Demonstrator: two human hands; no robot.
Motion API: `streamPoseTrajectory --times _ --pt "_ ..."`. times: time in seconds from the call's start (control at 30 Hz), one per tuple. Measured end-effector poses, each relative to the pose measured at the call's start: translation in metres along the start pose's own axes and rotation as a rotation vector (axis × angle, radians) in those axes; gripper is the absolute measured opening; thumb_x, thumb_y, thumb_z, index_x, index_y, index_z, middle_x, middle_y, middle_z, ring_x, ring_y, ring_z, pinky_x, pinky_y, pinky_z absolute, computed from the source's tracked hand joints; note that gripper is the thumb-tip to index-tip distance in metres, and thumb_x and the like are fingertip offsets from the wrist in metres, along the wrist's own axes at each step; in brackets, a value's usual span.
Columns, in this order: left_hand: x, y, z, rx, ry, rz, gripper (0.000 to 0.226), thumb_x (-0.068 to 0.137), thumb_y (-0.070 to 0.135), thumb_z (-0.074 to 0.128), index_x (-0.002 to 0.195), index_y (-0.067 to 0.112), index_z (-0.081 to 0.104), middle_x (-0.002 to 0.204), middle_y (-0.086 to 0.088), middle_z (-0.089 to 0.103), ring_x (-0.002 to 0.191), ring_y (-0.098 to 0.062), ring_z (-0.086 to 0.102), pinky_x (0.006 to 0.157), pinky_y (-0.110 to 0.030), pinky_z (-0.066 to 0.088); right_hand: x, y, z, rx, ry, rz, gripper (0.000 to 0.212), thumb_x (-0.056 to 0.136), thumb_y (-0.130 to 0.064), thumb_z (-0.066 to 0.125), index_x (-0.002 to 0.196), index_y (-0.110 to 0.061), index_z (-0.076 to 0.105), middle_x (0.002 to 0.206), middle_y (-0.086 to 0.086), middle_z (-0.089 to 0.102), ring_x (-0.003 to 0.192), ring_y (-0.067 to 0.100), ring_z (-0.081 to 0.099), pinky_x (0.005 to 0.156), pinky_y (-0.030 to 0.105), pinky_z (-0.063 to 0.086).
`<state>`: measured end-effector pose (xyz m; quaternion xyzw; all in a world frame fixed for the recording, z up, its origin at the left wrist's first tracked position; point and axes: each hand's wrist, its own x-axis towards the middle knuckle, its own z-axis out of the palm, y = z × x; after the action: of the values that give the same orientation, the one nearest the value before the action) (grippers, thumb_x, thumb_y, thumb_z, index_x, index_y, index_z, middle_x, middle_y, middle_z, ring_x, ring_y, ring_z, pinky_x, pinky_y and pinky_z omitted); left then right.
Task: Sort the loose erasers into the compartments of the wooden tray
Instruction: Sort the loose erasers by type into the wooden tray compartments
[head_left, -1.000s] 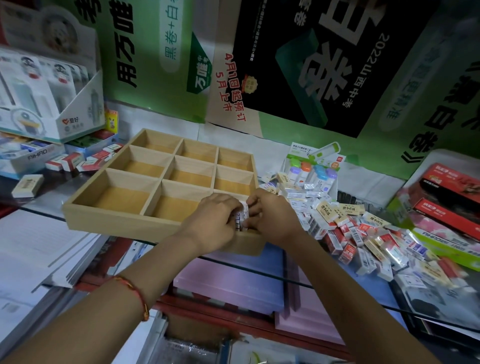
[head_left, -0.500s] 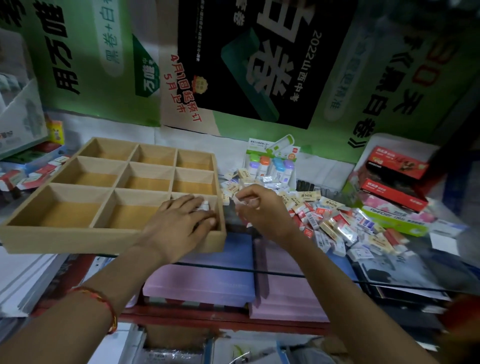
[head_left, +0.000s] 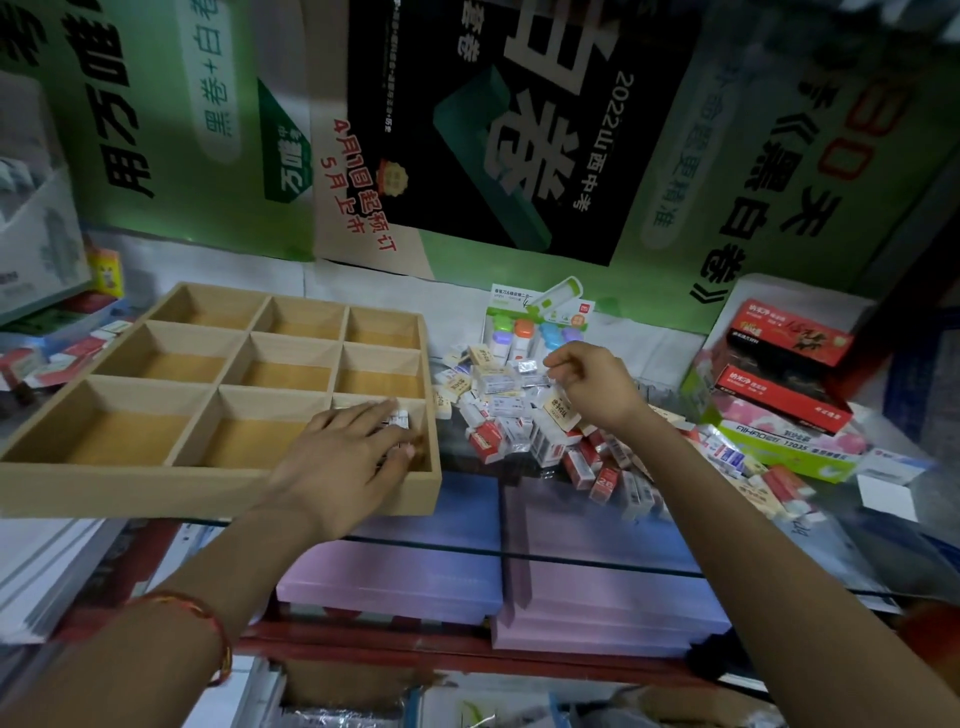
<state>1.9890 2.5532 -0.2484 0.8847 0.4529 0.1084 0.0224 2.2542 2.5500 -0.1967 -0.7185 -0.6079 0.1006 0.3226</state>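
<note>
The back wall is papered with posters (head_left: 493, 130) hung upside down. One reads "2022山西中考", another "4月1日起预订 5月上市", and red "30" shows at the right. Below them runs a glass-topped bench (head_left: 545, 512) with lilac pads visible beneath the glass.

On the bench at the left sits the wooden tray (head_left: 218, 488), which has nine compartments in three rows of three. The left hand (head_left: 343, 457) lies flat over the near right compartment, fingers straight, pressing on small white-wrapped erasers (head_left: 397, 417). Most of these are hidden under the palm, so they cannot be counted. The other eight compartments show bare bottoms.

The loose erasers (head_left: 519, 415) lie heaped just right of the tray, too jumbled to count and their print too small to read. The right hand (head_left: 597, 384) hangs over the heap with its fingers curled; I cannot tell whether it holds one.

Behind the heap stands a blister pack (head_left: 524, 322) with four coloured caps. Further right are two red boxes (head_left: 789, 338) and a green box (head_left: 779, 447) marked "AIHAO 17035".
</note>
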Motion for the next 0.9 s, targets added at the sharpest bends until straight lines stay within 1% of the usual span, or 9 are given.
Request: streamPoseTrajectory --times 0.07,0.2,0.33,0.43,0.53,0.6,0.73,0.83,0.9 --pt "-0.001 0.0 -0.001 0.001 -0.002 0.0 0.092 0.063 0.057 -0.018 0.138 0.041 0.033 0.156 0.011 0.012 0.141 -0.007 0.011 0.109 -0.026 0.006 0.003 0.0 0.003 0.118 0.006 0.039 0.032 0.091 0.006 0.033 0.1 -0.002 0.062 0.1 0.014 0.065 0.097 0.024 0.059 0.086 0.034 0.051" --pt "-0.002 0.001 -0.001 0.001 0.007 0.005 0.091 0.064 0.057 -0.017 0.137 0.04 0.035 0.155 0.01 0.014 0.14 -0.007 0.015 0.109 -0.026 0.008 -0.008 0.008 0.004 0.156 0.045 0.059 0.029 0.09 0.007 0.036 0.095 0.0 0.063 0.096 0.013 0.065 0.093 0.027 0.062 0.07 0.027 0.048" --pt "-0.002 0.002 -0.003 0.008 -0.012 -0.005 0.092 0.063 0.056 -0.019 0.137 0.041 0.033 0.156 0.011 0.012 0.14 -0.006 0.014 0.109 -0.026 0.008 -0.022 0.005 0.013 0.061 0.065 -0.041 0.023 0.091 0.001 0.044 0.098 -0.004 0.065 0.097 0.009 0.067 0.086 0.019 0.06 0.07 0.023 0.048" --pt "-0.002 0.003 -0.004 0.001 -0.012 -0.007 0.092 0.063 0.056 -0.019 0.138 0.04 0.033 0.156 0.01 0.011 0.14 -0.006 0.014 0.11 -0.026 0.007 -0.02 -0.017 0.033 0.039 0.045 -0.152 0.022 0.092 -0.002 0.045 0.102 -0.004 0.065 0.095 0.009 0.067 0.082 0.02 0.06 0.07 0.026 0.046" --pt "-0.002 0.003 -0.004 -0.008 -0.009 -0.004 0.093 0.063 0.056 -0.019 0.138 0.04 0.033 0.156 0.01 0.011 0.14 -0.006 0.013 0.11 -0.025 0.007 0.003 -0.043 0.056 0.015 -0.012 -0.238 0.025 0.092 -0.002 0.043 0.105 -0.004 0.064 0.102 0.011 0.066 0.086 0.019 0.058 0.074 0.024 0.043" --pt "-0.002 0.003 -0.004 -0.012 -0.004 -0.003 0.093 0.063 0.055 -0.019 0.138 0.039 0.032 0.156 0.009 0.011 0.14 -0.006 0.013 0.11 -0.026 0.007 0.033 -0.053 0.071 -0.129 -0.102 -0.225 0.028 0.091 0.0 0.044 0.109 -0.005 0.064 0.11 0.014 0.064 0.097 0.023 0.058 0.083 0.026 0.044" --pt "-0.003 0.002 -0.005 -0.005 0.0 0.01 0.094 0.062 0.054 -0.019 0.139 0.038 0.032 0.157 0.008 0.01 0.141 -0.007 0.013 0.109 -0.025 0.008 0.073 -0.064 0.093 -0.733 -0.271 -0.177 0.036 0.09 -0.004 0.045 0.122 -0.013 0.056 0.123 0.014 0.055 0.118 0.03 0.044 0.098 0.035 0.034" --pt "-0.003 0.002 -0.006 0.001 -0.001 0.022 0.088 0.068 0.054 -0.018 0.14 0.038 0.031 0.157 0.007 0.01 0.14 -0.009 0.014 0.109 -0.025 0.008 0.087 -0.071 0.111 -0.81 -0.409 -0.179 0.027 0.093 -0.017 0.045 0.117 -0.011 0.055 0.128 0.016 0.052 0.122 0.031 0.041 0.104 0.039 0.026" --pt "-0.003 0.002 -0.005 0.004 0.007 0.021 0.068 0.085 0.053 -0.005 0.141 0.036 0.031 0.157 0.006 0.01 0.14 -0.01 0.015 0.109 -0.026 0.008 0.092 -0.075 0.113 -0.784 -0.45 -0.159 0.021 0.093 -0.023 0.045 0.108 -0.012 0.056 0.126 0.014 0.056 0.12 0.03 0.046 0.107 0.042 0.025"
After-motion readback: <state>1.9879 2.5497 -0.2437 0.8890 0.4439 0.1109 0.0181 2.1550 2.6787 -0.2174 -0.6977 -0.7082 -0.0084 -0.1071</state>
